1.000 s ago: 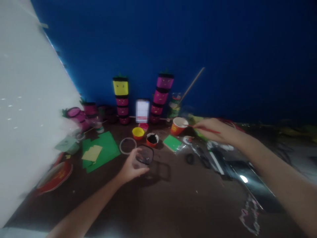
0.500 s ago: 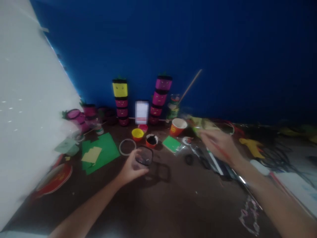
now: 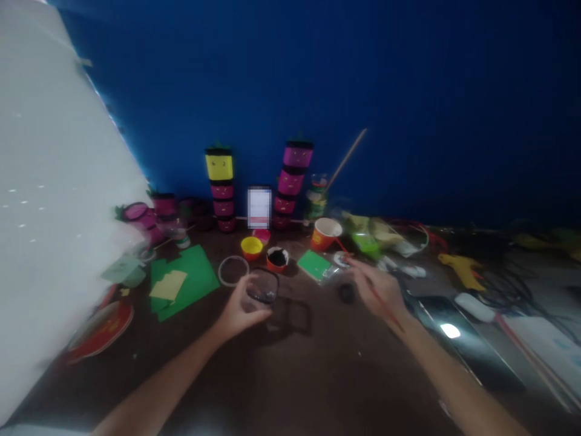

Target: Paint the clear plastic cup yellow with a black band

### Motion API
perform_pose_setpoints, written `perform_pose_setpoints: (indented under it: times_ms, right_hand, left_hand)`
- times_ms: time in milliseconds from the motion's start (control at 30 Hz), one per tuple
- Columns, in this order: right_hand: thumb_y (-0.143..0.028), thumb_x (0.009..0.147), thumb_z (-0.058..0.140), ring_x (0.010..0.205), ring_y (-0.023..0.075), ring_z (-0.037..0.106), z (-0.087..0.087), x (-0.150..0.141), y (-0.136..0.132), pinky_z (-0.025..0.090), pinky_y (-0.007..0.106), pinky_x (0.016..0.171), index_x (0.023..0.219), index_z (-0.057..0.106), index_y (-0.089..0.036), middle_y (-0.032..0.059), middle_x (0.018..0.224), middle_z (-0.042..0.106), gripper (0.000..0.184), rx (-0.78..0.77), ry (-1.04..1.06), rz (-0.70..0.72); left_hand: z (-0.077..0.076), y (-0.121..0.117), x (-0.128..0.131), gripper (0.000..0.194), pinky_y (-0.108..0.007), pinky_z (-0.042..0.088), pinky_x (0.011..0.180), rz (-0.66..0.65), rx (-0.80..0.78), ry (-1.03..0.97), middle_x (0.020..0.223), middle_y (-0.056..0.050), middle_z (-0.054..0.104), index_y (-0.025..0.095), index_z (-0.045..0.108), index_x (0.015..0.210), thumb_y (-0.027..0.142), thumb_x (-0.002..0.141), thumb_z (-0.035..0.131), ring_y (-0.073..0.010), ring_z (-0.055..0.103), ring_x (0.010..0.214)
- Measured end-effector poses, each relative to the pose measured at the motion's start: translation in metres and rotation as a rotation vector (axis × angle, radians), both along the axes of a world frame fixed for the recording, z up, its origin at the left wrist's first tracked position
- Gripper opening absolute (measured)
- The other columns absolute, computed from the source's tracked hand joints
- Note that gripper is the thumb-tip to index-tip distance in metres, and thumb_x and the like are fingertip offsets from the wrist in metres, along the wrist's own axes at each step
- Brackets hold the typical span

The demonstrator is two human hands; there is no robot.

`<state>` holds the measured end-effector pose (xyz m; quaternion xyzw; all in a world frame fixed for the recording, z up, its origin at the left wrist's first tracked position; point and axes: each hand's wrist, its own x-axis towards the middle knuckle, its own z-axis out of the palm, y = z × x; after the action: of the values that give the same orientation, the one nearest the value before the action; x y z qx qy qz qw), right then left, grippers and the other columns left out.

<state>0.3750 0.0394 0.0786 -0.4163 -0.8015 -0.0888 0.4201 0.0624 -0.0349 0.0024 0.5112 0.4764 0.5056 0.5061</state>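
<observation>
Dk brown tabletop (image 3: 318,375), smooth, w/ tiny specks; flat blue wall (image 3: 318,72) behind. Green sheet (image 3: 197,284) on L side, matte, stepped edges, pale yel. pieces (image 3: 169,286) lying on it. Thin clear ring (image 3: 233,270), round, flat on table just beside it. Small green pad (image 3: 314,264), squarish, crinkly clear wrap (image 3: 330,274) at its R corner. Two stacks at back: magenta stack (image 3: 292,180) w/ blk bands, leaning a bit; other stack (image 3: 223,192) has yel. block on top, magenta below, little faces on both. Containers: yel. cup (image 3: 252,246), orange outside, contents too blurry to tell; blk-filled cup (image 3: 277,259), whitish rim, dk stuff inside; paper cup (image 3: 325,233), red/orange outside, white inside, can't see bottom. Hands well apart. L hand (image 3: 239,306) curled round clear cup (image 3: 263,287), see-through, blk squarish rim, tilted, front of blk-filled cup, approx. mid-table; shadow on table to its R. R hand (image 3: 379,290) pinches thin red brush (image 3: 380,303), fingers together; brush slants back to wrist, far end right by paper cup, touching or not can't tell.
</observation>
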Motion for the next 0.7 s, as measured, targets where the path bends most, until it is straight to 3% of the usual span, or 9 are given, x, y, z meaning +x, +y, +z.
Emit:
perform_pose_setpoints:
  times_ms: [133,233,333,467,600,700]
  right_hand:
    - [-0.022,0.088,0.041,0.076,0.0209,0.068,-0.006,-0.008,-0.002,0.052,0.036,0.075,0.11,0.06,-0.017,0.0079,0.084,0.072,0.03,0.133,0.117,-0.129]
    - [-0.023,0.089,0.041,0.066,0.0199,0.067,-0.011,-0.016,-0.005,0.052,0.033,0.066,0.108,0.061,-0.019,0.0051,0.075,0.072,0.028,0.004,0.033,-0.076]
    - [-0.022,0.089,0.039,0.08,0.0233,0.067,-0.017,-0.019,-0.006,0.051,0.038,0.075,0.118,0.056,-0.016,0.0102,0.088,0.072,0.034,0.117,0.131,-0.091]
    - [-0.02,0.089,0.039,0.076,0.0222,0.067,-0.025,-0.017,-0.005,0.052,0.035,0.069,0.118,0.057,-0.015,0.0106,0.087,0.072,0.034,0.097,0.093,-0.032]
    - [-0.019,0.089,0.038,0.094,0.0247,0.065,-0.027,-0.017,-0.003,0.051,0.039,0.081,0.122,0.054,-0.013,0.014,0.102,0.069,0.036,0.184,0.185,-0.141]
    - [-0.02,0.09,0.039,0.085,0.0218,0.067,-0.025,-0.019,-0.006,0.053,0.036,0.076,0.114,0.059,-0.017,0.0101,0.094,0.071,0.032,0.047,0.093,-0.078]
  left_hand:
    - [-0.001,0.001,-0.001,0.076,-0.027,0.047,0.066,0.006,-0.003,0.02,0.091,-0.001,0.055,0.024,0.041,0.121,0.029,0.056,0.081,-0.0161,0.057,0.078]
    - [0.001,0.001,0.0,0.076,-0.027,0.047,0.066,0.02,-0.001,0.024,0.091,-0.002,0.054,0.024,0.042,0.12,0.03,0.056,0.081,-0.0166,0.057,0.079]
    - [0.003,0.0,0.0,0.076,-0.026,0.046,0.061,-0.008,-0.023,0.022,0.093,-0.002,0.053,0.025,0.039,0.122,0.031,0.058,0.08,-0.0136,0.056,0.072]
    - [0.003,-0.001,0.0,0.078,-0.026,0.046,0.062,0.003,-0.033,0.05,0.094,-0.002,0.052,0.025,0.038,0.122,0.031,0.057,0.08,-0.0133,0.056,0.072]
    - [0.005,-0.002,0.0,0.077,-0.028,0.047,0.067,-0.005,-0.031,0.056,0.094,-0.002,0.053,0.025,0.039,0.122,0.03,0.057,0.08,-0.0157,0.057,0.079]
    - [0.008,-0.002,0.001,0.076,-0.03,0.047,0.071,0.011,-0.009,0.058,0.093,-0.002,0.054,0.024,0.04,0.121,0.029,0.057,0.08,-0.0175,0.058,0.084]
